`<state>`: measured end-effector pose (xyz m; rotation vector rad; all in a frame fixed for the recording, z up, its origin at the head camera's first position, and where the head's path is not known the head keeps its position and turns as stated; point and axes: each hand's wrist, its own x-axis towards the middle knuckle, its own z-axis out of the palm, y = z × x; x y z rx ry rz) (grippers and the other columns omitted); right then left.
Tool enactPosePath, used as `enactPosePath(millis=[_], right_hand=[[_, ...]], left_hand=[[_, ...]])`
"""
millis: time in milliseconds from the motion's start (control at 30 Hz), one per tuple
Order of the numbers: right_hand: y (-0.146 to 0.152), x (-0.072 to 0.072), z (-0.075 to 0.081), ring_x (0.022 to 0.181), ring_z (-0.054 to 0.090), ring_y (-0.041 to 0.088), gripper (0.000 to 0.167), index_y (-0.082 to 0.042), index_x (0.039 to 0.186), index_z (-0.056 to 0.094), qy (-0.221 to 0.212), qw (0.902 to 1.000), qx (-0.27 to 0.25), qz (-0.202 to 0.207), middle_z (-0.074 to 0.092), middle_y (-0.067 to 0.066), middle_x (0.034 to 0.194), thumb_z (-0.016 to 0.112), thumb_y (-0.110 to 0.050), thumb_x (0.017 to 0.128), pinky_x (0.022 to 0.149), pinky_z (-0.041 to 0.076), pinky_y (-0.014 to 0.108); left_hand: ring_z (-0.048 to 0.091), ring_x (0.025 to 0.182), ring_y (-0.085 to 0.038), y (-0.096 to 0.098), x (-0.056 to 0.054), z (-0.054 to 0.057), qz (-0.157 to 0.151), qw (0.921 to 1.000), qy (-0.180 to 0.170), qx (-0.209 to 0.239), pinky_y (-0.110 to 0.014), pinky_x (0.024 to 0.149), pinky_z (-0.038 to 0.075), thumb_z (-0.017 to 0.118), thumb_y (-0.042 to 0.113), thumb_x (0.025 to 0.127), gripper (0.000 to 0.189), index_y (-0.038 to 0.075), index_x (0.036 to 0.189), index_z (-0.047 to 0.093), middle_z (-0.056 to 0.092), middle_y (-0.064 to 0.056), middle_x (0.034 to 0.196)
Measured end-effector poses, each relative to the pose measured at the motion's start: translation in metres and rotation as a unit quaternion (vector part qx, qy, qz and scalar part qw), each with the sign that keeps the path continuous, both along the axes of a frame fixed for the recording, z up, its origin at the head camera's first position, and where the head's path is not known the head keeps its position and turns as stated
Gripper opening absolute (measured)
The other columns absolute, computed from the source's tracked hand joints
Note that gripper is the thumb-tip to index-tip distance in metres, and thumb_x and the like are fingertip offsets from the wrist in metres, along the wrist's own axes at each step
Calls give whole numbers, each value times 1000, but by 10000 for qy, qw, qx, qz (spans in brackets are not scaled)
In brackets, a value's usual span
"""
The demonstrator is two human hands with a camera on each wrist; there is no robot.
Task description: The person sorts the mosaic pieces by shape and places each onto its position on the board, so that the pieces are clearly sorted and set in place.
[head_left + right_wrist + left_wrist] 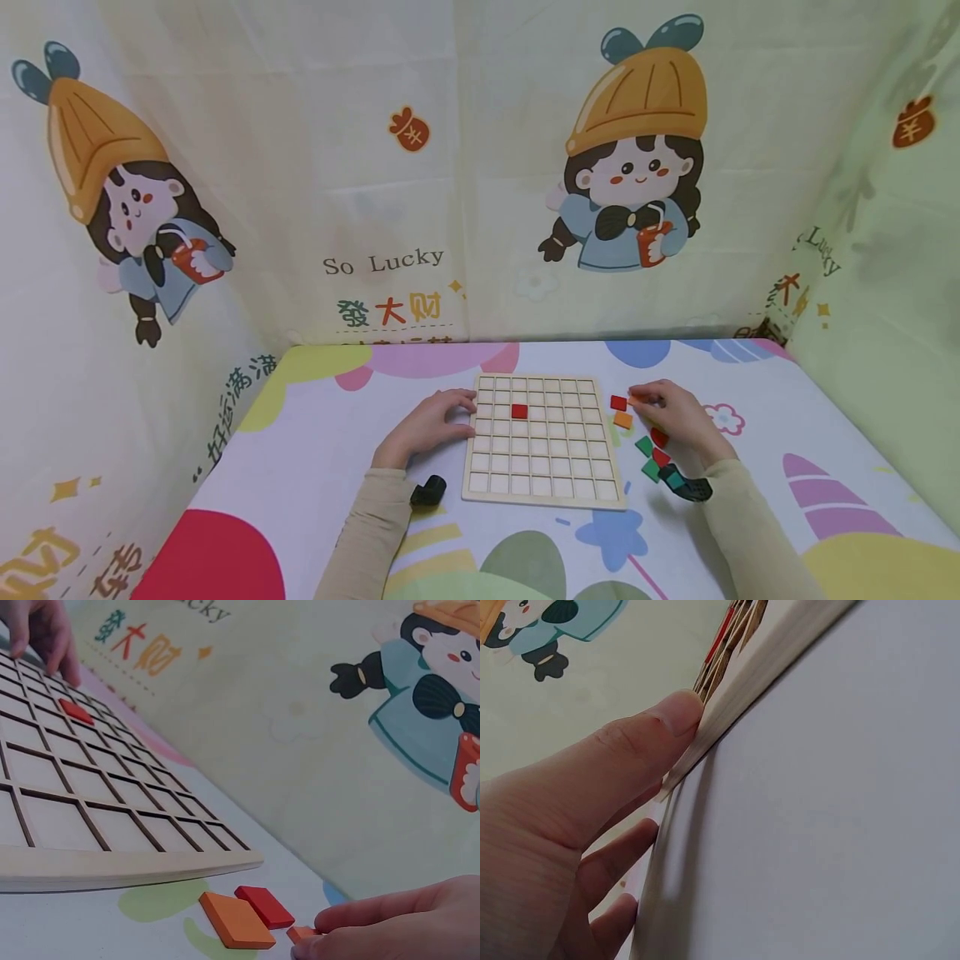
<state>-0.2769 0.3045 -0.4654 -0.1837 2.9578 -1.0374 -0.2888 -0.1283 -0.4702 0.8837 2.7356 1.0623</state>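
Note:
A wooden grid board point(543, 442) lies on the table with one red square tile point(519, 411) in a cell of its upper left part. My left hand point(435, 425) rests against the board's left edge. The left wrist view has the thumb point(679, 712) pressed on that wooden edge, with the other fingers stretched out beside it. Right of the board, my right hand point(675, 417) pinches a small orange tile point(301, 934) between thumb and forefinger, low over the table. Beside those fingertips lie another red tile point(265, 906) and a larger-looking orange tile point(236, 920).
Nearer the right wrist lie several loose pieces, among them a green tile point(644, 447) and a red piece point(659, 436). A patterned cloth point(337, 442) covers the table. Printed curtains point(495, 183) stand behind and at both sides.

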Motion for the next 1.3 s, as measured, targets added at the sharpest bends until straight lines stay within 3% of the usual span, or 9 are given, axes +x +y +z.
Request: enactPosePath(millis=[367,733,1300], right_hand=[[0,2,4,102,53,32,34,-4,124,65,-65,9998,112,130,59,18,117,66,-18,93,91,50,52],[0,1,4,100,52,32,40,0,126,63,-116,9999,71,-18,58,19,116,69,-21,92,90,51,49],[2,1,2,95,54,27,35,-2,120,67,54,9998,192,100,61,14,109,69,-24,92,84,52,44]], left_hand=[[44,134,-22,0,0,0,55,10000,-70,-5,-44,119,20,79,25,83,30,14,108,67,54,0,141],[44,134,-22,0,-1,0,-7,10000,-34,7,-45,119,20,79,22,83,30,13,108,67,54,-2,141],[44,135,-23,0,1,2,-21,10000,-69,68,-46,120,17,78,23,84,31,12,110,66,54,-4,141]])
